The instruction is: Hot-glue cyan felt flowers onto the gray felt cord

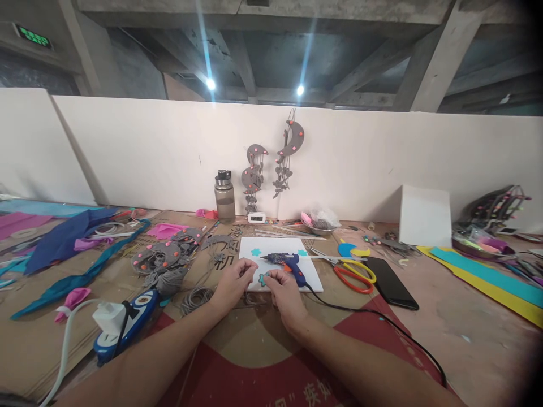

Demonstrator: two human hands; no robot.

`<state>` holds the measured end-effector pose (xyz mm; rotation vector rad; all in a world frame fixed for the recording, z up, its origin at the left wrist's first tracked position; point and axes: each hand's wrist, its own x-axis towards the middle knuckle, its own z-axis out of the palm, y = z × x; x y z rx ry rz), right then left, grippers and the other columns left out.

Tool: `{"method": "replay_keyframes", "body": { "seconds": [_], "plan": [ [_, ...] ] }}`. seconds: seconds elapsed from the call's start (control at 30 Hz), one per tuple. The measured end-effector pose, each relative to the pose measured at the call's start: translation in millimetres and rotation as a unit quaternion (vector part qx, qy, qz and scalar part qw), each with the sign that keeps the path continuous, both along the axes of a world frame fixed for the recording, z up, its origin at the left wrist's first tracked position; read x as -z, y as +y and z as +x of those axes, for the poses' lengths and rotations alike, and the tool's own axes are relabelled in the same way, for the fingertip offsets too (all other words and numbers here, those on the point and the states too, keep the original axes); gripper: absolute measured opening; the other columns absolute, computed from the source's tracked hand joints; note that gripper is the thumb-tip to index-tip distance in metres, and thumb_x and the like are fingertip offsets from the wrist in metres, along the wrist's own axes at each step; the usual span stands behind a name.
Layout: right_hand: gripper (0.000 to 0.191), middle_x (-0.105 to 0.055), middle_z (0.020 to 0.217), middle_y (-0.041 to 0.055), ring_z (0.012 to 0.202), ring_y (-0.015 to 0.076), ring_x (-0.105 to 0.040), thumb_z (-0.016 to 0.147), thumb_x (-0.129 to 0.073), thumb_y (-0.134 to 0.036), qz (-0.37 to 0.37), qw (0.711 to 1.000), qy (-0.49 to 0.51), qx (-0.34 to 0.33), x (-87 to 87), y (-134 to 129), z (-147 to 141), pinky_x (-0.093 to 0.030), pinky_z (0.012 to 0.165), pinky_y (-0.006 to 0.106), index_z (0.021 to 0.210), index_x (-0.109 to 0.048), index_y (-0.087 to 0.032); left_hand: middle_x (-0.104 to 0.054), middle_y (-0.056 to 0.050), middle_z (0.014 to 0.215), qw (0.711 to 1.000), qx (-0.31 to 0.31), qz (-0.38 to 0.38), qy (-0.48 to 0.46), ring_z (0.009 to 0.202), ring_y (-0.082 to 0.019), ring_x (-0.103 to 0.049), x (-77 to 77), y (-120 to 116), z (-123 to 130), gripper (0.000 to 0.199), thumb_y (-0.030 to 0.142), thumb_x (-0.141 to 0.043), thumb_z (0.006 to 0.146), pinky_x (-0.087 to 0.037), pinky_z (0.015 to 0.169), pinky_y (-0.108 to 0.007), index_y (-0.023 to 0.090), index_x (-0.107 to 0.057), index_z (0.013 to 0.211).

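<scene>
My right hand (286, 297) pinches a small teal flower cutout (262, 280) between thumb and fingertips, over the near edge of a white sheet (314, 277). Close beside it, on the left, my left hand (235, 281) has its thumb and fingers pressed together; whatever they hold is too small to make out. A blue glue gun (292, 267) lies on the sheet just beyond my right hand, its nozzle toward the left. Two more teal flowers rest on the sheet, one at the left (256, 252) and one partly behind the gun (302, 253).
Right of the sheet lie scissors (354, 277) and a black phone (392, 282). The glue gun's cord (360, 310) runs right. Grey yarn (197, 299), a moon-shaped ornament (156, 257) and a power strip (127, 328) are leftward. A bottle (224, 198) stands behind.
</scene>
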<state>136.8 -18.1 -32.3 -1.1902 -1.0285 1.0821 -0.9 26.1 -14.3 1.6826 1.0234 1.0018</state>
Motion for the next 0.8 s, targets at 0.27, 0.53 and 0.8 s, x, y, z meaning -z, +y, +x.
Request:
{"method": "replay_keyframes", "body": {
  "seconds": [0.27, 0.53, 0.8],
  "plan": [
    [0.019, -0.034, 0.04, -0.0105, 0.039, 0.0049, -0.023, 0.069, -0.059, -0.036, 0.0, 1.0, -0.003, 0.0, -2.3, -1.3, -0.4, -0.017, 0.042, 0.022, 0.069, -0.053, -0.018, -0.046, 0.005, 0.057, 1.0, 0.011, 0.002, 0.008, 0.043, -0.007, -0.04, -0.6, 0.5, -0.9, 0.034, 0.048, -0.046, 0.081, -0.03, 0.042, -0.019, 0.016, -0.057, 0.084],
    [0.018, -0.032, 0.04, -0.0108, 0.039, 0.005, -0.022, 0.069, -0.059, -0.035, -0.008, 1.0, 0.011, 0.002, -3.0, -1.9, -0.8, -0.017, 0.043, 0.022, 0.07, -0.054, -0.018, -0.048, 0.005, 0.054, 0.999, 0.015, 0.028, 0.04, 0.044, -0.008, -0.04, 0.7, 0.2, -1.8, 0.034, 0.047, -0.045, 0.082, -0.031, 0.045, -0.02, 0.016, -0.057, 0.073],
    [0.019, -0.035, 0.044, -0.01, 0.04, 0.0045, -0.021, 0.069, -0.059, -0.035, 0.002, 1.0, 0.002, 0.003, -2.5, -1.7, -0.6, -0.017, 0.043, 0.022, 0.069, -0.052, -0.017, -0.048, 0.004, 0.053, 0.998, 0.015, 0.042, 0.053, 0.044, -0.008, -0.041, 1.8, 1.3, -1.4, 0.033, 0.045, -0.046, 0.082, -0.032, 0.046, -0.02, 0.016, -0.055, 0.069]
  ]
}}
